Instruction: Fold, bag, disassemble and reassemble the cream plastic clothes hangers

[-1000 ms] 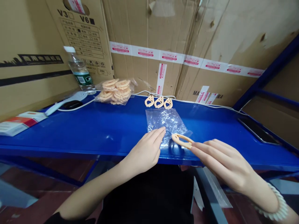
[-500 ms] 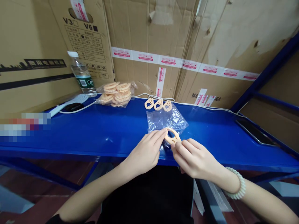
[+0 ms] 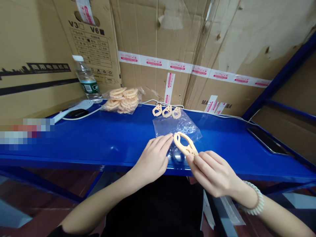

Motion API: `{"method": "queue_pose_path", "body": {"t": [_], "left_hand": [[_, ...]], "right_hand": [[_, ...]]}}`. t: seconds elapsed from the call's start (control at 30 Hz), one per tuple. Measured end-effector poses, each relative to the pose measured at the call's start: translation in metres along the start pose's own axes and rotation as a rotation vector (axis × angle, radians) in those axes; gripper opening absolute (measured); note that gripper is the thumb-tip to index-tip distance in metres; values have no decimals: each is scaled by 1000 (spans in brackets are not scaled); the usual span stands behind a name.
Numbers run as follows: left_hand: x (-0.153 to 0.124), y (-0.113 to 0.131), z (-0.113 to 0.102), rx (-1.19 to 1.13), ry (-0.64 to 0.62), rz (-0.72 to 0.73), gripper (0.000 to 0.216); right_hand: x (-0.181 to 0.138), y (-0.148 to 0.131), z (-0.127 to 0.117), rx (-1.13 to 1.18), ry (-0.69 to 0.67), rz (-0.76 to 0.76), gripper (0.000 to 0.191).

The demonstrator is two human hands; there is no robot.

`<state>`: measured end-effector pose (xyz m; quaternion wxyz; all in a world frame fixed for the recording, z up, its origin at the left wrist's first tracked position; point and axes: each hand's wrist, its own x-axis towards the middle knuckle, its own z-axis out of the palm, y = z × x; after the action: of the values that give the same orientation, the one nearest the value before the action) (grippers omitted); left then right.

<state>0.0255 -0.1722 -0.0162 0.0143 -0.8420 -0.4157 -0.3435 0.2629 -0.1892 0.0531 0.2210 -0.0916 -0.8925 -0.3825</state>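
The wall of creased brown cardboard boxes (image 3: 158,42), banded with white and red tape, and the smooth glossy blue tabletop (image 3: 98,138) look the same as half a second ago. So does the clear plastic bag (image 3: 182,125), crinkled and shiny, lying flat at the middle of the tabletop. The left hand (image 3: 153,159) stays where it was, fingers held together and stretched out, their tips pressing on the bag's near edge without gripping it. The right hand (image 3: 214,172) has drawn back towards the right and away from the left, where before the two sets of fingertips almost met. It is clamped by thumb and fingers on the lower end of the peach plastic piece (image 3: 184,144). That piece now stands tilted just above the bag's near edge, showing its whole face: a thin, matte, teardrop-shaped frame with curved cut-outs. At the rear left stand a ribbed clear water bottle (image 3: 87,80) and a filled bag (image 3: 122,98) of the same peach pieces. Three matching pieces (image 3: 167,111) lie in a row just behind the clear bag. A pale beaded bracelet (image 3: 256,200) circles the right wrist.
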Motion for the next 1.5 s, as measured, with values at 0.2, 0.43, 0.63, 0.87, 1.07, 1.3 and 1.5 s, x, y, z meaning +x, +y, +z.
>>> {"method": "queue_pose_path", "body": {"t": [0.2, 0.43, 0.63, 0.87, 1.07, 1.3, 1.5], "left_hand": [[-1, 9, -10, -28, 177, 2, 44], [15, 3, -53, -302, -34, 45, 29], [58, -78, -68, -87, -94, -102, 49], [58, -138, -25, -217, -288, -236, 58], [62, -127, -11, -156, -265, -216, 49], [60, -131, -4, -124, -223, -177, 44], [59, -130, -1, -111, -207, -185, 42]], "right_hand": [[0, 3, 6, -3, 74, -24, 16], [-4, 9, 22, 45, 27, -29, 12], [-11, 10, 29, 52, 39, -37, 11], [4, 15, 26, 23, 65, -59, 19], [20, 19, 19, 81, 18, -136, 19], [31, 3, -9, 146, 71, -180, 16], [39, 4, -13, 212, 62, -173, 14]]}}
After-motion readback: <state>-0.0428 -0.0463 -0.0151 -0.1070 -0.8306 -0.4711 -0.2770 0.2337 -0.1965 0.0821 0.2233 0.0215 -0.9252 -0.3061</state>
